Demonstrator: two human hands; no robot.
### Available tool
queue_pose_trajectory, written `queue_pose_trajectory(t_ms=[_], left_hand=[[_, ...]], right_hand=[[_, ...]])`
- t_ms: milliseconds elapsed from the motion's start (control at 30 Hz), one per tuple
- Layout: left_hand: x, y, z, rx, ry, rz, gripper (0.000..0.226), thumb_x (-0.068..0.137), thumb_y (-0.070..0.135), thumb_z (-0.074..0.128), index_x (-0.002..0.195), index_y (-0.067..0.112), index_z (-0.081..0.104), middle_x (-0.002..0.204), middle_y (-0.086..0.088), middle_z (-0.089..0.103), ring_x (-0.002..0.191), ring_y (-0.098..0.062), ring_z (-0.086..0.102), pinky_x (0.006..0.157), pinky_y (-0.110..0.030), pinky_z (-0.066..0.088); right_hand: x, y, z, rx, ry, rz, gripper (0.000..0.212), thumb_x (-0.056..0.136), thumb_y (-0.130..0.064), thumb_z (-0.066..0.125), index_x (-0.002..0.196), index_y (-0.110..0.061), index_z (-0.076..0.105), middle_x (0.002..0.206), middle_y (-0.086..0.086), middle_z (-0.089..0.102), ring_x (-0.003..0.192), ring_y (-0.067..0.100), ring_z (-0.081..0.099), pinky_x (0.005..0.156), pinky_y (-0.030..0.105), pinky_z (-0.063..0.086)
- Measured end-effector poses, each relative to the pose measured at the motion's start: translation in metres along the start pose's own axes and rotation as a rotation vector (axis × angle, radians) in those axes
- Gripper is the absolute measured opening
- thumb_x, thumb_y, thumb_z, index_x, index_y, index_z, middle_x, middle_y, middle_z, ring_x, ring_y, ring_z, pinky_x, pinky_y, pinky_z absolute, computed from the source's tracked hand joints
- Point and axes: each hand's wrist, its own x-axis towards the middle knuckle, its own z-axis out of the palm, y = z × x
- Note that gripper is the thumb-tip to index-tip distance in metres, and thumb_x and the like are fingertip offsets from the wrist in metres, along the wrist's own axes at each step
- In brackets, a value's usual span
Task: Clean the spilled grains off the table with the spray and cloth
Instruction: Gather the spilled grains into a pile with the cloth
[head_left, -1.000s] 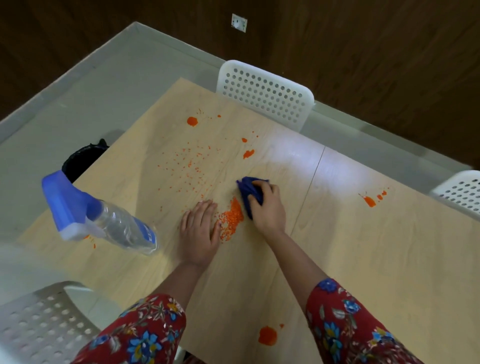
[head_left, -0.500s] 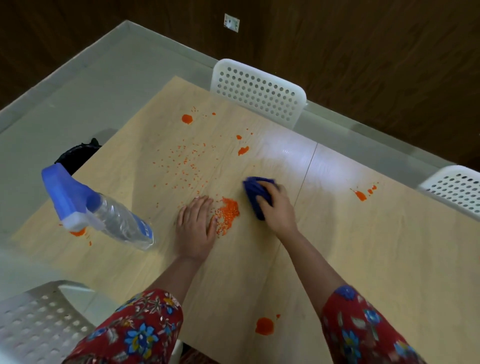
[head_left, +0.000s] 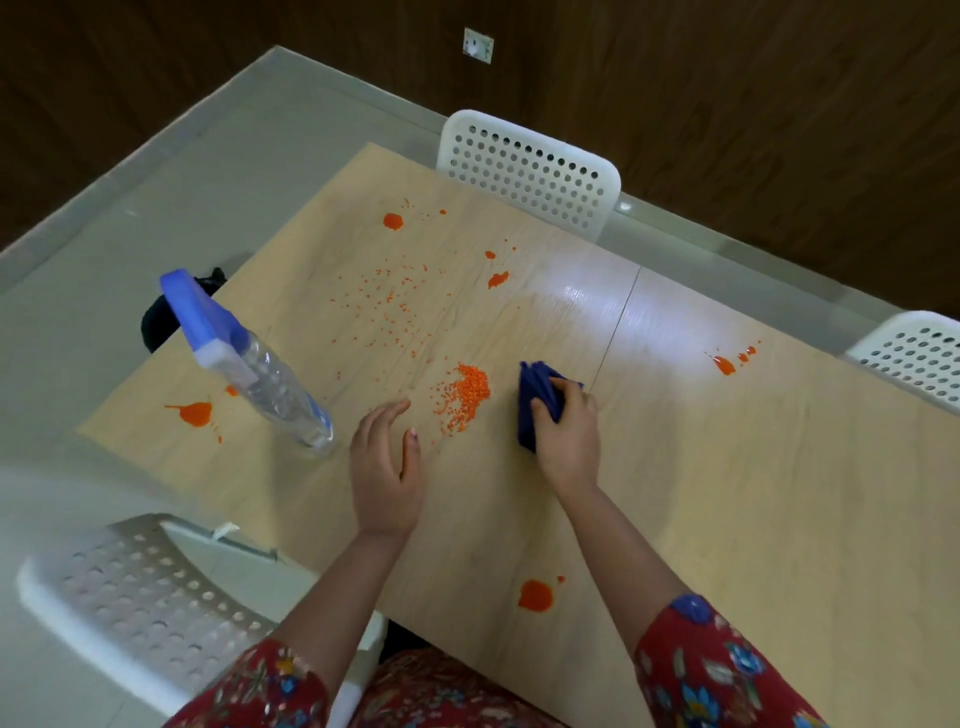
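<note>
Orange grains lie spilled on the light wooden table (head_left: 727, 493). The biggest heap of grains (head_left: 465, 395) sits between my hands, with loose grains (head_left: 389, 306) scattered beyond it. My right hand (head_left: 563, 436) grips a folded dark blue cloth (head_left: 535, 400) pressed to the table, just right of the heap. My left hand (head_left: 387, 462) is open, fingers straight, set on edge left of the heap. A clear spray bottle (head_left: 260, 374) with a blue head stands left of my left hand, untouched.
Small orange piles lie at the far left (head_left: 393, 221), near left (head_left: 195, 413), front (head_left: 535, 595) and right (head_left: 724, 364). White perforated chairs stand at the far side (head_left: 530, 166), far right (head_left: 914, 353) and near left (head_left: 130, 587). A black bin (head_left: 156, 322) sits on the floor left.
My right hand has drawn the cloth to the right, away from the heap. My left hand has lifted off its flat rest and pulled back a little from the grains.
</note>
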Motion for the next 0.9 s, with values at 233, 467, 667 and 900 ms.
queue_pose_trajectory(t_ms=[233, 467, 667, 900], left_hand=[[-0.016, -0.011, -0.021, -0.118, 0.491, -0.418, 0.055, 0.074, 0.023, 0.07, 0.117, 0.002, 0.044, 0.116, -0.001, 0.039, 0.102, -0.027, 0.046, 0.088, -0.057, 0.043], [0.034, -0.011, -0.022, -0.155, 0.515, -0.53, 0.082, 0.076, 0.018, 0.078, 0.144, 0.011, 0.034, 0.139, -0.006, 0.047, 0.125, -0.024, 0.047, 0.102, -0.044, 0.043], [0.043, -0.01, -0.029, -0.105, 0.499, -0.552, 0.054, 0.087, 0.024, 0.065, 0.136, 0.018, 0.044, 0.125, -0.001, 0.059, 0.11, -0.025, 0.059, 0.083, -0.029, 0.043], [0.03, 0.037, -0.011, -0.189, 0.29, -0.317, 0.044, 0.087, 0.024, 0.069, 0.125, 0.011, 0.052, 0.11, 0.0, 0.064, 0.096, -0.016, 0.058, 0.076, -0.023, 0.037]], right_hand=[[-0.037, 0.037, -0.008, -0.258, -0.122, -0.078, 0.042, 0.095, -0.031, 0.053, 0.135, -0.022, 0.044, 0.13, 0.005, 0.041, 0.077, 0.018, 0.054, 0.066, 0.029, 0.046], [-0.04, 0.035, -0.006, -0.229, -0.194, -0.091, 0.046, 0.097, -0.032, 0.051, 0.14, -0.022, 0.039, 0.134, 0.004, 0.039, 0.089, 0.019, 0.056, 0.073, 0.032, 0.051], [-0.039, 0.043, -0.028, 0.004, -0.146, -0.025, 0.039, 0.094, -0.019, 0.059, 0.132, -0.021, 0.053, 0.124, 0.0, 0.05, 0.099, 0.007, 0.044, 0.084, 0.022, 0.034], [-0.04, 0.072, -0.063, 0.151, -0.038, 0.05, 0.037, 0.092, -0.013, 0.062, 0.128, -0.02, 0.056, 0.115, -0.005, 0.049, 0.103, 0.01, 0.048, 0.085, 0.025, 0.036]])
